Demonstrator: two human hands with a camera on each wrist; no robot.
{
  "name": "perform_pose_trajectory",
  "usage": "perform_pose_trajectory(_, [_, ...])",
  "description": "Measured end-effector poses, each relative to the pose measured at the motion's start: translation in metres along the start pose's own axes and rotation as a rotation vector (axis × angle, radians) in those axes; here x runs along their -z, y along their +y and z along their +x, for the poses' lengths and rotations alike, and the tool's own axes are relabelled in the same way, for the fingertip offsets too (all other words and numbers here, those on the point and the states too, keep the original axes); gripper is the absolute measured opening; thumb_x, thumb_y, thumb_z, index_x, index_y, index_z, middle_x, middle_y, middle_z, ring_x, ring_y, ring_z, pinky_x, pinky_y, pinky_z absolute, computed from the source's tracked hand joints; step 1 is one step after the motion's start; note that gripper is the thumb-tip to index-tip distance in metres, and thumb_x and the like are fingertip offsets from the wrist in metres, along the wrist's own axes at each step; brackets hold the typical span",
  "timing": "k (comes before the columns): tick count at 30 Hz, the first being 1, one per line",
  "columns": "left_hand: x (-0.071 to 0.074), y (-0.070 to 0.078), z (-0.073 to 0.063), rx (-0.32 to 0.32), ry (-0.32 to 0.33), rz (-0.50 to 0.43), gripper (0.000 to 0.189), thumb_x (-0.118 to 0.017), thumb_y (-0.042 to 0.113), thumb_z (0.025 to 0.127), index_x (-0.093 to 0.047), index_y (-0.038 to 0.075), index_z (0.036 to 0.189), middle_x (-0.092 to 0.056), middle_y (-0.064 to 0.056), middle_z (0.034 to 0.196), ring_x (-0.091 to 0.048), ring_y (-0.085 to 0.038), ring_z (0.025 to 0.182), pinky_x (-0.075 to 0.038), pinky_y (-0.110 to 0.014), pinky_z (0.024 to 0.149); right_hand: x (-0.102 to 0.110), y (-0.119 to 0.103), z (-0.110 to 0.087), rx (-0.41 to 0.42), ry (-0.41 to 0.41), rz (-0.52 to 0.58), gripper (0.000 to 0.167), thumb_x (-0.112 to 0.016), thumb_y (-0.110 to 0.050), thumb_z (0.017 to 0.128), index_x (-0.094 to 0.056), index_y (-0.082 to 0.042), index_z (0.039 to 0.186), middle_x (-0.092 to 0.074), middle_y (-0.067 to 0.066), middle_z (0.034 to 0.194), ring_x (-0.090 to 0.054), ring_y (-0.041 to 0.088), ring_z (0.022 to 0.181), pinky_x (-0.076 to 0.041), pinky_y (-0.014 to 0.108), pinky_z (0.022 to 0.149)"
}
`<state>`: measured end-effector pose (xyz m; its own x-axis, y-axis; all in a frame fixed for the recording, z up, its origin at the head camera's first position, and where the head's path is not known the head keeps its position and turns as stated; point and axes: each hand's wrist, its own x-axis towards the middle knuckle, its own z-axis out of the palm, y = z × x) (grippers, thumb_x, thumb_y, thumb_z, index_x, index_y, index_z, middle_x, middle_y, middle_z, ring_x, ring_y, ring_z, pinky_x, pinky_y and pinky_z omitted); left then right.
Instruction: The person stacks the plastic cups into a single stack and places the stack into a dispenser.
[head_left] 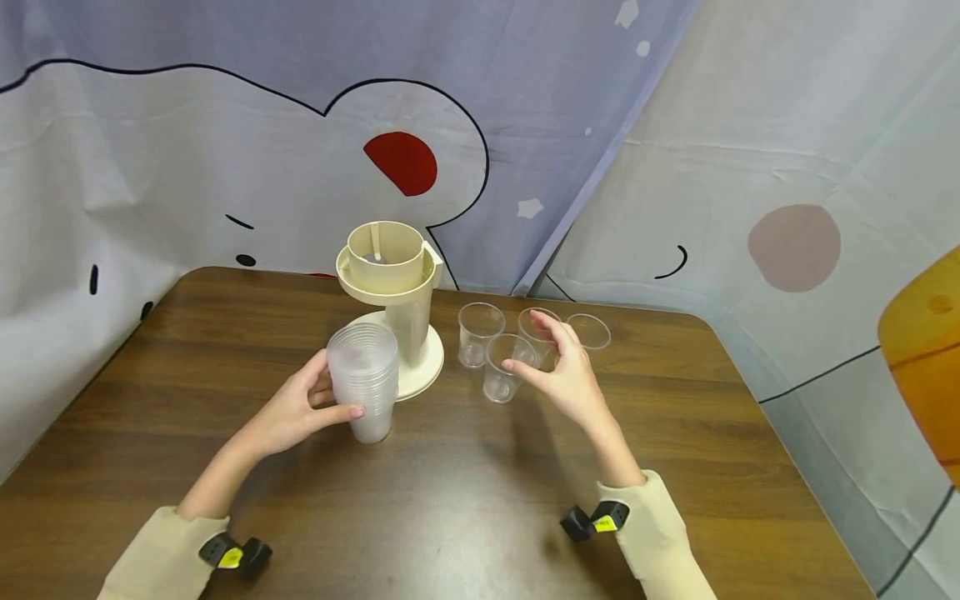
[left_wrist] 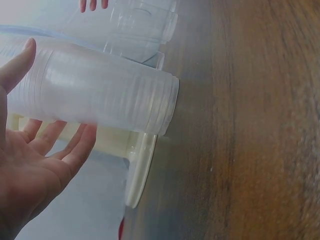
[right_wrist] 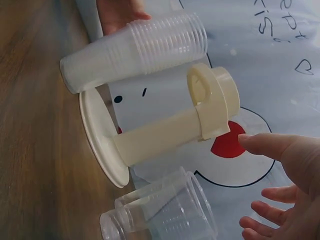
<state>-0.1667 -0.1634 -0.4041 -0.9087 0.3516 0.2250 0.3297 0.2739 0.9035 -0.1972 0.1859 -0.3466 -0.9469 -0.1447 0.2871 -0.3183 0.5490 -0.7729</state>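
Note:
My left hand (head_left: 292, 408) grips a tall stack of nested clear plastic cups (head_left: 365, 379), thumb on the near side and fingers round the left and back. The left wrist view shows the same cup stack (left_wrist: 100, 85) between thumb and fingers. My right hand (head_left: 566, 375) hovers by several single clear cups, thumb and fingers spread with nothing between them. Its thumb is near the front cup (head_left: 501, 385); another cup (head_left: 472, 346) stands behind to the left. The fingers partly cover a third cup (head_left: 528, 323), and a further cup (head_left: 588, 332) is mostly hidden.
Behind the stack stands a cream cup holder (head_left: 408, 317) with a ring-shaped top and a round base. Everything is on a brown wooden table (head_left: 420, 517). A printed curtain (head_left: 285, 183) hangs along the table's back edge.

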Motion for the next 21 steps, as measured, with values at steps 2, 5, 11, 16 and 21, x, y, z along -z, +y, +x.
perform_pose_trajectory(2, [0.0,0.0,0.0,-0.001,-0.001,-0.002,0.071,-0.075,0.007,0.082,-0.033,0.001,0.14,-0.054,-0.02,0.126,-0.058,0.005,0.103,-0.052,-0.018,0.086,0.0,0.003,-0.001,-0.017,-0.016,-0.008,0.075,-0.084,-0.02,0.074,-0.047,-0.008,0.138,-0.052,0.012,0.134,-0.048,0.03,0.125,-0.041,0.047,0.104])
perform_pose_trajectory(5, [0.0,-0.001,0.0,-0.002,-0.003,-0.004,0.071,-0.075,0.007,0.082,-0.033,0.001,0.14,-0.054,-0.02,0.126,-0.058,0.004,0.104,-0.052,-0.018,0.086,0.0,0.006,-0.002,-0.038,-0.036,-0.014,0.076,-0.084,-0.021,0.074,-0.047,-0.007,0.138,-0.053,0.012,0.134,-0.049,0.029,0.123,-0.043,0.044,0.104])
perform_pose_trajectory(11, [0.0,-0.001,0.0,-0.007,0.0,-0.002,0.07,-0.075,0.006,0.082,-0.034,0.0,0.139,-0.054,-0.021,0.125,-0.058,0.005,0.103,-0.052,-0.018,0.086,-0.001,0.011,-0.003,-0.055,-0.05,-0.009,0.077,-0.084,-0.019,0.073,-0.046,-0.005,0.139,-0.052,0.014,0.134,-0.05,0.03,0.123,-0.045,0.044,0.103])
perform_pose_trajectory(16, [0.0,-0.001,0.0,-0.011,-0.002,-0.003,0.071,-0.075,0.006,0.082,-0.034,0.0,0.139,-0.054,-0.021,0.125,-0.058,0.005,0.103,-0.052,-0.018,0.085,-0.002,0.014,-0.003,-0.072,-0.066,-0.011,0.077,-0.084,-0.02,0.073,-0.046,-0.006,0.138,-0.053,0.015,0.133,-0.05,0.029,0.123,-0.045,0.044,0.103])
perform_pose_trajectory(21, [0.0,0.0,0.0,-0.008,-0.001,0.003,0.072,-0.075,0.006,0.082,-0.033,0.0,0.14,-0.053,-0.021,0.126,-0.057,0.005,0.103,-0.052,-0.018,0.086,-0.003,0.016,-0.001,-0.1,-0.088,-0.013,0.077,-0.084,-0.021,0.073,-0.045,-0.006,0.139,-0.052,0.016,0.134,-0.05,0.03,0.124,-0.044,0.044,0.104])
